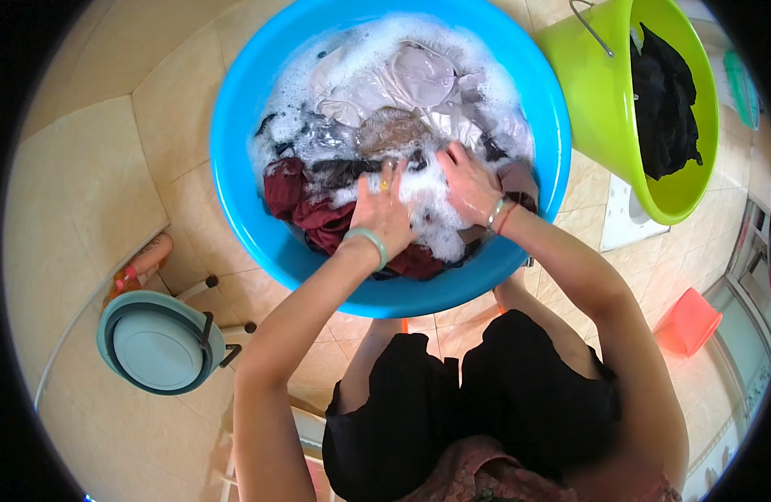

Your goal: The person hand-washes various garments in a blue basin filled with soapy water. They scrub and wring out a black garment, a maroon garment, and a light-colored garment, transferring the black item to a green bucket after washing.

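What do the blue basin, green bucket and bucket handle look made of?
Blue basin: probably glossy plastic, from the highlights on its rounded rim. Green bucket: likely smooth plastic, with even colour and a soft sheen. Bucket handle: seemingly metal wire, being thin, grey and shiny.

In a round blue plastic basin (556,125), pale grey cloth (423,75) is laid at 12 o'clock, dark-red cloth (325,216) toward 8. Outside it, a round lime plastic bucket (582,88) with black cloth (666,105) inside is placed toward 3, a flared coral plastic bin (691,322) at 4, a round grey-green plastic tub (157,350) at 8.
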Demonstrator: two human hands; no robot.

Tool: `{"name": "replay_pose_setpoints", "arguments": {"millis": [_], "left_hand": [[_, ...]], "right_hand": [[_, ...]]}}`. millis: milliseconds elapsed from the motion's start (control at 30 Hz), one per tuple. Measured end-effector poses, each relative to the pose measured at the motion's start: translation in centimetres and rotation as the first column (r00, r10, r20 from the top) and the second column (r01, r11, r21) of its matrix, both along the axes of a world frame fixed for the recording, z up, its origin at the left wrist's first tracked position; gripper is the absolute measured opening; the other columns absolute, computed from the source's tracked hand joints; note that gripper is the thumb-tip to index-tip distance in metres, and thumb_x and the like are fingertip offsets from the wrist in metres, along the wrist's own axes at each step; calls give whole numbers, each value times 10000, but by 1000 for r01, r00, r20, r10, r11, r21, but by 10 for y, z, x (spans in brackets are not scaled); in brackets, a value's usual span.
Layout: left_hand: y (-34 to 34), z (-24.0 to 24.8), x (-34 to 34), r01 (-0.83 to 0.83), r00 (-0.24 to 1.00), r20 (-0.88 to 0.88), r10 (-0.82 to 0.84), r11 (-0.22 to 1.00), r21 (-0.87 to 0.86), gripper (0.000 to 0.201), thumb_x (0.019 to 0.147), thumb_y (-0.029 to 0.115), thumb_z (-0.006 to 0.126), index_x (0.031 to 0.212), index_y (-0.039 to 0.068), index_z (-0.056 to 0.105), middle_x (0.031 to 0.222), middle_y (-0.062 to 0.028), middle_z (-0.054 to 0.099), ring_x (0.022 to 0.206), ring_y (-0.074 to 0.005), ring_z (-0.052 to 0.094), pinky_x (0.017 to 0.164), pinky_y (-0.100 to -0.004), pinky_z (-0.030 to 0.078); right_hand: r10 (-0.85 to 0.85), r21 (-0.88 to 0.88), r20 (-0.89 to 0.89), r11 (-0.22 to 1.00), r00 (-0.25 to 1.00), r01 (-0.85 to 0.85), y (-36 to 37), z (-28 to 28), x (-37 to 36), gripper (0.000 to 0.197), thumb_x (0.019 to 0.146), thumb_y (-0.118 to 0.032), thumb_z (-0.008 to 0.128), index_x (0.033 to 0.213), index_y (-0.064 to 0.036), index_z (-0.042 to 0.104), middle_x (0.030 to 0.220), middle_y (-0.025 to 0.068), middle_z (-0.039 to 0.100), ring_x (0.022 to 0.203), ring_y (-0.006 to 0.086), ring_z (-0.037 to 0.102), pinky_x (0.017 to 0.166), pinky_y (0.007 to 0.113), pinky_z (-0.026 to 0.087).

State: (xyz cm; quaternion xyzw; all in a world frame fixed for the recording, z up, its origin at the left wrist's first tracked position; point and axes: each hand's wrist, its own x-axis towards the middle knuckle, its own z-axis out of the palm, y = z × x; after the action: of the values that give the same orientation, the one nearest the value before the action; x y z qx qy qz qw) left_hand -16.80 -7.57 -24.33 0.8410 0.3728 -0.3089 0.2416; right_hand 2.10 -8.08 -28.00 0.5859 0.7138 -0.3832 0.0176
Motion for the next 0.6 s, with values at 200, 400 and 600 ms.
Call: {"name": "replay_pose_setpoints", "arguments": {"millis": [200,400,600], "left_hand": [[68,-28,0,-283,942,132,309,942,-182,493,960,484,484,1288,125,561,1150,-243,624,1083,-384,602,937,-475,474],[94,-121,-44,-3,997,72,10,995,-95,273,914,226,541,993,-7,659,1023,-242,668,971,-365,655,883,-437,505],[79,-42,-15,-480,835,313,453,877,9,336,842,123,638,1162,26,605,1039,-232,661,985,-358,643,841,-408,523]], "right_hand": [[194,-324,-5,928,981,-185,55,-62,8,324,932,-115,415,1208,-15,551,1129,242,579,1047,323,590,889,420,478],[169,-170,149,975,974,-144,99,-60,-1,373,933,-304,456,1068,-20,656,1082,191,664,966,324,632,877,406,489],[97,-240,225,970,970,-41,132,-74,27,415,878,-414,554,1050,-71,712,1082,170,689,999,338,651,865,416,507]]}}
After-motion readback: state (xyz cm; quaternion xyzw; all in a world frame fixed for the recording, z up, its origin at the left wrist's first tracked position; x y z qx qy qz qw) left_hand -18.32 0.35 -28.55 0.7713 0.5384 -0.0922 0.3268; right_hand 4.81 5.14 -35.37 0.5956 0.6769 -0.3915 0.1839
